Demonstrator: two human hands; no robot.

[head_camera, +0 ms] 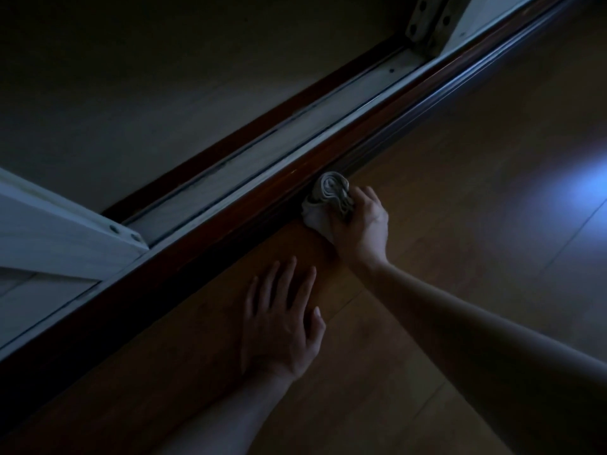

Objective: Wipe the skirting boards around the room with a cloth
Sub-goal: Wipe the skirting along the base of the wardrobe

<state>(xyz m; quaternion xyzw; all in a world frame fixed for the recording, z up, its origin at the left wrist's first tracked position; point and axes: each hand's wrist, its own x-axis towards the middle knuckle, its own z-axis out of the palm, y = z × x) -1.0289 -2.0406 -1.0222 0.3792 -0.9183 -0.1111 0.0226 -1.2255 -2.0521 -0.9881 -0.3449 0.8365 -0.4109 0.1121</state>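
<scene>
the right hand point(359, 224) covers the near part of the cloth point(328, 197), and its fingertips are lost in the folds. both forearms are cut off, the left by the bottom edge, the right at the lower right corner. the skirting board point(230, 229) runs out of view at both ends. a pale bracket point(427, 18) is cropped at the top, its detail too dim to tell.

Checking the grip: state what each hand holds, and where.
Right hand grips the bunched cloth at its near side, against the skirting board. Left hand holds nothing.
</scene>
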